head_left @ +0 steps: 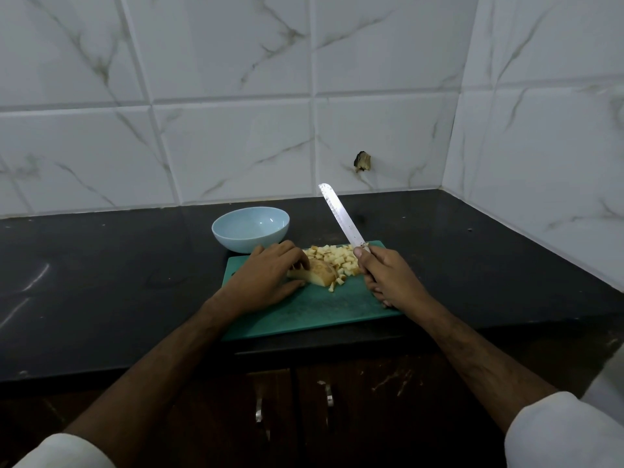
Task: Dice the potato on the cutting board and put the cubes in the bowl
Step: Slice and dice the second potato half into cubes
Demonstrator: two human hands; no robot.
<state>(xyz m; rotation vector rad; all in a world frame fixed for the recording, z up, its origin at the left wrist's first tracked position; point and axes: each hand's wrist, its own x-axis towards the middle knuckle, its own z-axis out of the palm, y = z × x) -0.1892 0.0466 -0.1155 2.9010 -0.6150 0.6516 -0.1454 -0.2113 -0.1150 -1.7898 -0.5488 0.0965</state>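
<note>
Midway, by the look of it: the left hand lay over the remaining piece of potato near the middle of the green cutting board, fingers curled on top of it and thumb alongside. The right hand was wrapped tight round the knife handle, blade raised and angled up toward the wall, clear of the food. A heap of cubes sat toward the board's back edge; the pale blue bowl, just behind the back left corner, looked empty. Risks, as judged: the left fingertips sat close to the cut face, so a fast downstroke could nick them; loose cubes could scatter off the board when swept.
</note>
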